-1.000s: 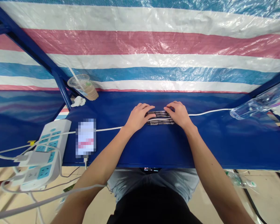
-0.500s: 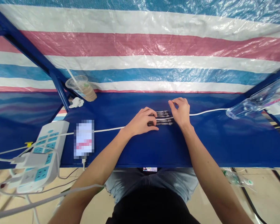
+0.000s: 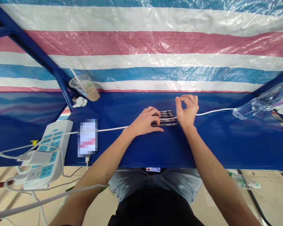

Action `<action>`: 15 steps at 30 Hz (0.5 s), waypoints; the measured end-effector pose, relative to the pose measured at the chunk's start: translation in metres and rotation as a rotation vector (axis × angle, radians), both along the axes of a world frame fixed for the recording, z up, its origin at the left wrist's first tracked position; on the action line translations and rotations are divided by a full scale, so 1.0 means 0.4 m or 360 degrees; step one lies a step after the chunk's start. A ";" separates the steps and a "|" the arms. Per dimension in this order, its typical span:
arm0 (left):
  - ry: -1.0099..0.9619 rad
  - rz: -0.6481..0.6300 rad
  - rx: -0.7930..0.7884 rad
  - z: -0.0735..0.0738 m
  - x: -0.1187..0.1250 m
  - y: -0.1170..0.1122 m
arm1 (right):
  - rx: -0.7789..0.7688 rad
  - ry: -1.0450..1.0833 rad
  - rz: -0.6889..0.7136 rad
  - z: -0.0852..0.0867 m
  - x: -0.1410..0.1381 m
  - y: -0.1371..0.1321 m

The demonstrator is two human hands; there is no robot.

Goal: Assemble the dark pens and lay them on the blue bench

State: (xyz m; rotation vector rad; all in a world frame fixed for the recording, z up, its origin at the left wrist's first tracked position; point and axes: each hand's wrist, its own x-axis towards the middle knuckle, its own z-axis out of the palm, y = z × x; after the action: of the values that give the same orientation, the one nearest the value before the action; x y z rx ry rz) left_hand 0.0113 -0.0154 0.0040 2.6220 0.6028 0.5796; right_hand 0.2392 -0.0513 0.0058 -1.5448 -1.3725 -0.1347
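- Pens (image 3: 165, 118): a small row of slim, glossy dark barrels, lying side by side on the smooth blue worktop (image 3: 226, 144), near its middle.
- Left hand (image 3: 143, 121): bare, grip clamped over the near ends of the pens, fingers curled across the barrels.
- Right hand (image 3: 187, 110): bare, raised just beside the far ends of the pens, grip drawn together, thumb and fingers curved into a ring, nothing visible inside.
- White cable (image 3: 209, 112): thin, round, stretched across the worktop to the row of pens; crossing or beneath, too small to tell.
- Phone (image 3: 87, 138): flat slab, screen pixelated, plugged in at its lower end.
- Power strip (image 3: 47, 172): white plastic, with teal sockets and looped cords.
- Cup (image 3: 86, 89): clear plastic, tan liquid inside, with a straw (image 3: 73, 71).
- Tissue (image 3: 79, 102): crumpled white, beside the cup.
- Bag (image 3: 261, 102): crinkly clear plastic, on the right.
- Tarp (image 3: 141, 44): woven plastic, striped and shiny, behind a blue steel frame (image 3: 30, 47).
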 end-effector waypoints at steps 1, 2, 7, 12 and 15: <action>-0.0006 0.0009 -0.0005 0.001 0.000 -0.001 | -0.0006 0.0019 0.0000 0.001 0.001 -0.001; -0.0014 0.0025 -0.0004 0.002 -0.001 0.000 | -0.0009 0.0045 0.0008 0.001 0.002 -0.001; 0.0008 0.0017 0.0066 0.001 -0.006 0.005 | -0.0050 0.0120 0.0048 0.005 0.000 -0.004; 0.0001 -0.0071 0.0073 -0.003 0.004 0.001 | 0.0000 0.0089 0.0028 0.011 -0.004 -0.008; -0.0054 -0.0060 0.0042 -0.004 0.008 -0.001 | -0.0006 0.0123 0.0198 0.021 0.003 -0.015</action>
State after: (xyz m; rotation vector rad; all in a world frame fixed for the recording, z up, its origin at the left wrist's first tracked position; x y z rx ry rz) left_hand 0.0146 -0.0157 0.0024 2.6367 0.5378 0.6228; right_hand 0.2405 -0.0574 0.0143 -1.4488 -1.4037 0.0037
